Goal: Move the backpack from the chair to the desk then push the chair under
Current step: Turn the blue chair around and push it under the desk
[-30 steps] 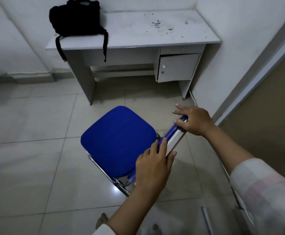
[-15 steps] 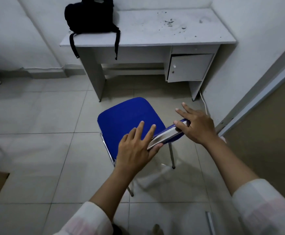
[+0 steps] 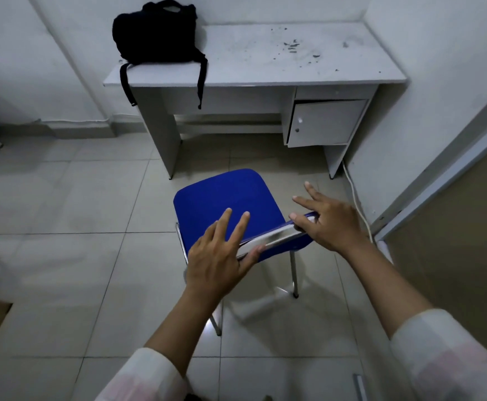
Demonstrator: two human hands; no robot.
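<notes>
- White walls (image 3: 34, 68) meet at 1 o'clock.
- Pale glossy floor tiles (image 3: 62, 270) lie at 8 o'clock.
- Brown door (image 3: 453, 241) at 3 o'clock.
- White cable (image 3: 357, 198) near it.
</notes>
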